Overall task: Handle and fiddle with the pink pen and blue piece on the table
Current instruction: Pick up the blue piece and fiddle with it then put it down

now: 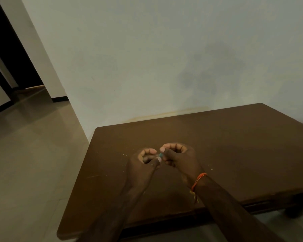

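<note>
Both hands meet above the brown table (234, 137), fingers curled. A small blue piece (160, 155) shows between the fingertips, pinched by my right hand (178, 158) and touched by the thumb of my left hand (145, 163). The pink pen is hidden; a pale pinkish bit near my left thumb tip could be a nail or the pen, I cannot tell which. An orange thread band (198, 180) circles my right wrist.
The table stands against a pale wall (164, 58). Its left and near edges drop to a tiled floor (33, 154). A dark doorway (11, 58) opens at the far left. Small pale specks dot the tabletop.
</note>
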